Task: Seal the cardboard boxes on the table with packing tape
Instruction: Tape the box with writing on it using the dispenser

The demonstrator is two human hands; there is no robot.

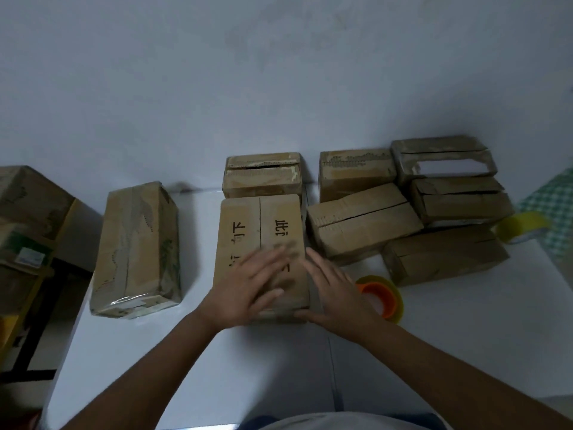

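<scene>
Step in hand: while both hands are lying on the printed cardboard box point(260, 243) at the centre of the tabletop point(192, 352), the person is apparently pressing its flaps flat; its seam looks untaped.
Left hand point(248, 293): lying flat on the box top, fingers straight though blurred, gripping nothing.
Right hand point(338, 293): pressing the box's right side at 3 o'clock, fingers straight, thumb at the near corner.
Next move: probably reaching for the orange-cored tape roll point(379, 297), just beside the right hand.
Other boxes: a taped-looking box point(136, 249) sitting at 9 o'clock; unsealed ones crowding 12 to 2 o'clock.
Surface and room: white tabletop meeting a pale wall point(279, 72); second tape roll point(521, 226) lying at 2 o'clock.
</scene>
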